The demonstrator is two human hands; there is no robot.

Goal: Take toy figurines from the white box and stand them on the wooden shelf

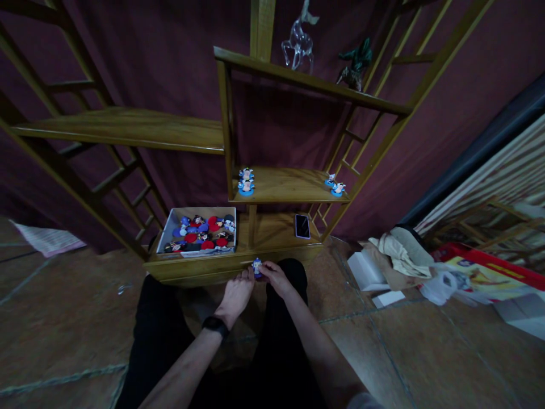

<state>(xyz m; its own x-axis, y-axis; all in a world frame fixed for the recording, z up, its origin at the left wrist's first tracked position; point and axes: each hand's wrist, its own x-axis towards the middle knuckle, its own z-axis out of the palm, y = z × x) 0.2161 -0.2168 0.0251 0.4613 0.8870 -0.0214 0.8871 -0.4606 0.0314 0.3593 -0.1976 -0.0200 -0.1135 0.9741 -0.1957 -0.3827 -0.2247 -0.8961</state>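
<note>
My left hand (237,292) and my right hand (276,276) meet in front of my knees, both pinching a small blue figurine (256,266) between their fingertips. A black band sits on my left wrist. Just beyond the hands is the bottom board of a wooden shelf unit (272,236). On it rests a white box (170,222) filled with several red, blue and black figurines. Two pairs of similar blue-based figurines, one pair (246,182) at the left and one pair (335,184) at the right, stand on the shelf above.
A phone (302,226) lies flat on the bottom board. A glass animal (299,40) and a dark green figure (355,62) stand on the top shelf. Cloth, white boxes and a red-edged carton (485,270) lie on the tiled floor to the right. Paper lies at far left.
</note>
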